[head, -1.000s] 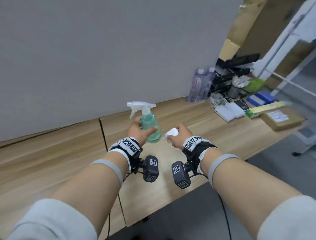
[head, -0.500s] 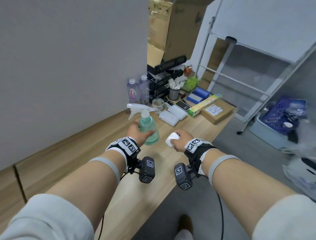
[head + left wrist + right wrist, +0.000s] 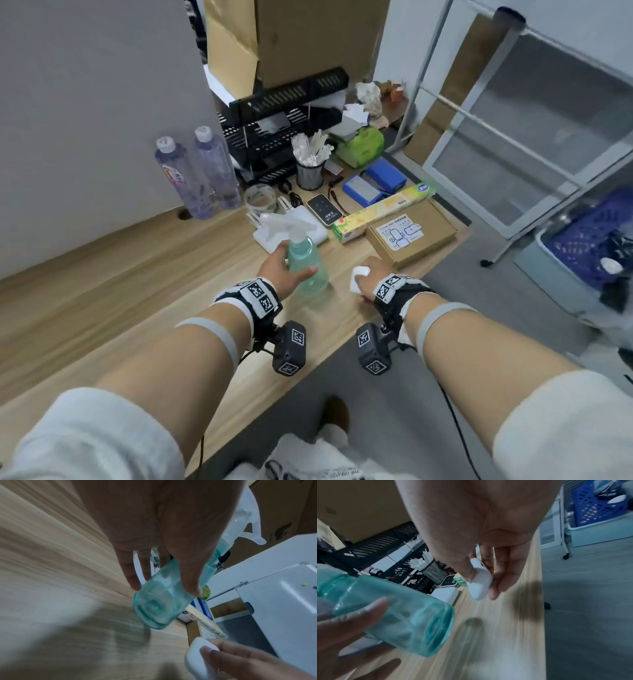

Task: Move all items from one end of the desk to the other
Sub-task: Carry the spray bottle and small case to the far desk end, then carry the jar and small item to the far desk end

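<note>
My left hand point(image 3: 281, 270) grips a teal spray bottle point(image 3: 306, 263) with a clear white trigger head, held above the wooden desk point(image 3: 102, 301). In the left wrist view the spray bottle point(image 3: 159, 601) hangs tilted off the surface, thumb and fingers wrapped round it. My right hand point(image 3: 371, 279) holds a small white rounded case point(image 3: 359, 278) just right of the bottle. The right wrist view shows the white case point(image 3: 479, 584) pinched between thumb and fingers above the desk, with the bottle point(image 3: 399, 609) at the left.
At the desk's far end stand two water bottles point(image 3: 195, 178), a black rack point(image 3: 281, 137), a mesh cup of white sticks point(image 3: 310, 168), white flat boxes point(image 3: 291, 229), a phone-like device point(image 3: 324, 209), a long wrap box point(image 3: 383, 212) and a cardboard box point(image 3: 411, 233). A blue basket point(image 3: 589, 240) sits on the floor right.
Both hands have carried the bottle and the white case rightward along the desk. The cluttered far end is now right in front of them.
</note>
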Available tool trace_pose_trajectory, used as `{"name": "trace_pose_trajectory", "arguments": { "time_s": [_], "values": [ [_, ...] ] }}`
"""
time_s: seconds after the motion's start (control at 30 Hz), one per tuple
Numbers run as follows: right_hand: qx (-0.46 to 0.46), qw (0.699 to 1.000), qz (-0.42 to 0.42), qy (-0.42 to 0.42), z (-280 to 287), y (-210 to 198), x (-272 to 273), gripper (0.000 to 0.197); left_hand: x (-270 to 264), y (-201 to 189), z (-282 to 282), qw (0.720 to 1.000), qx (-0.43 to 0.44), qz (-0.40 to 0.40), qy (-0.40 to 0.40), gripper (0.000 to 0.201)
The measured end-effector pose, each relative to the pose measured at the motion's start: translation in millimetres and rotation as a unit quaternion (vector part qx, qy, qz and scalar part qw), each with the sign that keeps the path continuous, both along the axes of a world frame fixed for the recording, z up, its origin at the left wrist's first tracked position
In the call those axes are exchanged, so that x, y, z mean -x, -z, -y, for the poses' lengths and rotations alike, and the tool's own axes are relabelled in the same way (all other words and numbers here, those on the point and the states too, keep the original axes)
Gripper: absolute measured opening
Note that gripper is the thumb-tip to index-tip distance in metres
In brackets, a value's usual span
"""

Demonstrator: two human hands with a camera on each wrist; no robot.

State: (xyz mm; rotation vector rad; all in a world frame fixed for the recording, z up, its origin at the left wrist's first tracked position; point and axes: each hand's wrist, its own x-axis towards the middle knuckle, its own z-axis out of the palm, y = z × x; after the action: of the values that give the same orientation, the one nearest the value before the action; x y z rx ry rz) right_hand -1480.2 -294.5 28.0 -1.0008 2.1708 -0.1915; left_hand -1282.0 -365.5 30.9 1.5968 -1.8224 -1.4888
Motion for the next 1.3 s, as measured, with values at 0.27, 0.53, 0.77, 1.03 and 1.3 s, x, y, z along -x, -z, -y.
{"name": "trace_pose_trajectory", "arguments": {
  "time_s": [0.27,0.53,0.77,1.03,1.3],
  "values": [
    [-0.039,0.994,-0.058,-0.085,37,27,34,0.025,28,29,24,0.999,-0.036,0.013,0.001,0.077],
    [-0.047,0.985,-0.108,-0.126,72,51,43,0.024,48,59,48,0.996,-0.016,0.052,0.065,0.080],
    [-0.070,0.970,-0.140,-0.184,92,59,47,0.057,58,55,52,0.996,-0.020,0.072,0.041,0.082],
    [-0.075,0.949,-0.168,-0.256,90,42,55,0.052,59,42,21,0.995,-0.013,0.081,-0.058,0.075],
    [-0.176,0.850,-0.056,-0.494,66,10,-16,0.022,-11,9,-55,0.965,-0.006,0.159,-0.207,0.035]
  ]
}}
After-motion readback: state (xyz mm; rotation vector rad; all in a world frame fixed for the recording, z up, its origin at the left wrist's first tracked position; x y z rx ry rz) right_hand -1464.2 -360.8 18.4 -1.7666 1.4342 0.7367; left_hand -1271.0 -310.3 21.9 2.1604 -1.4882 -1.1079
